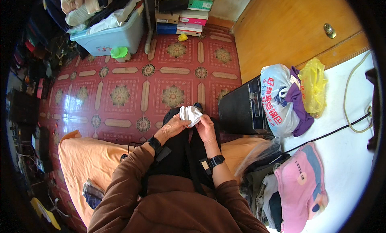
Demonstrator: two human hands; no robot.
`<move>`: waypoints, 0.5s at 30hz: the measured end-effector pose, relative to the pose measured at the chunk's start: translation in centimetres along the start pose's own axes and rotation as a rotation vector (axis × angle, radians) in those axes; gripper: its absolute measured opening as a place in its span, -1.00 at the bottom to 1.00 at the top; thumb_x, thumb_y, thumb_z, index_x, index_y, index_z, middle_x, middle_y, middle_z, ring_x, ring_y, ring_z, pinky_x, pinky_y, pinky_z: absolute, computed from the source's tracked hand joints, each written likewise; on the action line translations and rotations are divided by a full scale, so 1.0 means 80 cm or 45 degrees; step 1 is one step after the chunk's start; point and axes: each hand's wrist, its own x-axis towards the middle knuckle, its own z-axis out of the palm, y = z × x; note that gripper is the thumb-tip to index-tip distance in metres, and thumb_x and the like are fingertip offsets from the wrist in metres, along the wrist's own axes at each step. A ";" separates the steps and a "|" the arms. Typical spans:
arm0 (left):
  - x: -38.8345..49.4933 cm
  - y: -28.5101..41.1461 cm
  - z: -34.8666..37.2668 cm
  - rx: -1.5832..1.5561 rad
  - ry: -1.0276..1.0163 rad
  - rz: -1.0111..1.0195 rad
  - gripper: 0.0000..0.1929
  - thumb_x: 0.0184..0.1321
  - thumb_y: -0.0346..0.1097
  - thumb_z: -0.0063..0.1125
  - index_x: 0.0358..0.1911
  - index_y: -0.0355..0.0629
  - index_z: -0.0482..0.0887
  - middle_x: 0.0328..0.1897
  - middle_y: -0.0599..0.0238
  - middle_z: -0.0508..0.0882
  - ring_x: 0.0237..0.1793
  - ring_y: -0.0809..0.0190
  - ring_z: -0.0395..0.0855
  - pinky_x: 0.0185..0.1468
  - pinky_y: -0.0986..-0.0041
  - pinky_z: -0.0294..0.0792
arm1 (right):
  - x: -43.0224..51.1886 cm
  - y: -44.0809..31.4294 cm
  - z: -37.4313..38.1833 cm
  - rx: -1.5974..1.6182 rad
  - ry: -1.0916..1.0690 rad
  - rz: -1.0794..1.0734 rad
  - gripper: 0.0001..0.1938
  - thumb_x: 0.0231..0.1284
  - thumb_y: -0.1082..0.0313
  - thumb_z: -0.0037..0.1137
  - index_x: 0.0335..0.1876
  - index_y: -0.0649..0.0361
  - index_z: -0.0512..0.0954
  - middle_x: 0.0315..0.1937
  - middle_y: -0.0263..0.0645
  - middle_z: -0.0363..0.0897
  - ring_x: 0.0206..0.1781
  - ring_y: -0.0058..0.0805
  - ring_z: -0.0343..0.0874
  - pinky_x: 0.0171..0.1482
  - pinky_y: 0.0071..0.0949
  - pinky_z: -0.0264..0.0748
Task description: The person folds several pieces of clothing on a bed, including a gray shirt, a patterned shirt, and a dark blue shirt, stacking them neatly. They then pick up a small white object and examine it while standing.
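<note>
Both of my hands hold a small white cloth (pixel 190 113), bunched or rolled, above my lap. My left hand (pixel 175 126) grips its lower left side, with the thumb lying across it. At its right edge, my right hand (pixel 206 129) pinches the fabric between thumb and fingertips. What kind of cloth item it is, I cannot tell. Black trousers (pixel 178 154) cover my legs below the hands, and a black band sits on each wrist. Beside me to the left, a small folded bundle of clothing (pixel 92 193) lies on an orange cloth cover (pixel 90 151).
Folded clothes, including a pink garment (pixel 297 178), lie at right. Behind them are plastic bags (pixel 276 103), a purple cloth (pixel 297 97) and a black cabinet (pixel 241 108). A blue storage tub (pixel 111 37), a green-lidded container (pixel 120 54) and stacked shoe boxes (pixel 188 19) stand ahead, near a wooden door (pixel 289 28).
</note>
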 end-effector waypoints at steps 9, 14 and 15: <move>0.000 0.002 0.003 0.022 0.036 -0.031 -0.48 0.05 -0.54 0.30 0.13 -0.04 0.47 0.01 0.44 0.59 0.03 0.32 0.55 0.09 0.41 0.43 | -0.001 -0.005 0.004 -0.012 -0.008 0.020 -0.92 0.30 0.31 0.08 -0.23 0.09 0.51 -0.33 -0.43 0.54 -0.27 -0.60 0.48 -0.17 -0.53 0.40; -0.001 0.002 0.003 0.032 0.019 -0.024 -0.48 0.05 -0.53 0.30 0.13 -0.05 0.48 0.00 0.42 0.60 0.00 0.32 0.57 0.07 0.42 0.43 | -0.001 -0.007 0.007 -0.035 0.039 0.078 -0.89 0.31 0.26 0.07 -0.22 0.09 0.50 -0.36 -0.45 0.52 -0.29 -0.63 0.46 -0.20 -0.55 0.40; -0.001 0.002 0.002 0.028 0.015 -0.022 -0.49 0.05 -0.52 0.31 0.12 -0.05 0.48 0.00 0.42 0.60 0.00 0.31 0.57 0.08 0.42 0.44 | -0.001 -0.008 0.007 -0.017 0.057 0.088 -0.89 0.31 0.25 0.07 -0.22 0.09 0.50 -0.37 -0.45 0.51 -0.30 -0.63 0.45 -0.21 -0.56 0.40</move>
